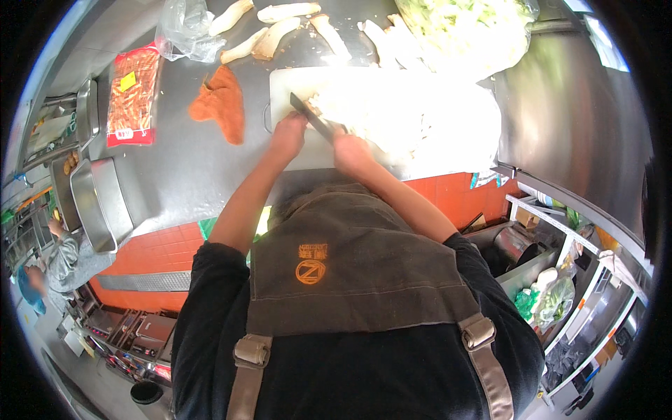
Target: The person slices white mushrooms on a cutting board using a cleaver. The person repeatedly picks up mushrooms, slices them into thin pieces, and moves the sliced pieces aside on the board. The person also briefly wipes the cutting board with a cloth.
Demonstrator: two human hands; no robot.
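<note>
My right hand [350,149] is closed on the handle of a kitchen knife [314,116], whose blade slants up and left over a white cutting board [286,79]. Close to the blade is my left hand [290,132], its fingers curled; whether it pinches something is too small to tell. A pile of pale cut pieces [367,113] spreads right of the knife, its right part washed out by glare. Several whole king oyster mushrooms [275,38] lie on the steel counter behind the board. An orange cloth [224,102] rests crumpled left of the board.
At the far left of the counter lies a red-edged plastic pack [134,94], with a clear plastic bag [189,31] behind it. A large bag of chopped greens [467,31] stands back right. Steel pans [100,205] sit at the left edge, near another person [68,260].
</note>
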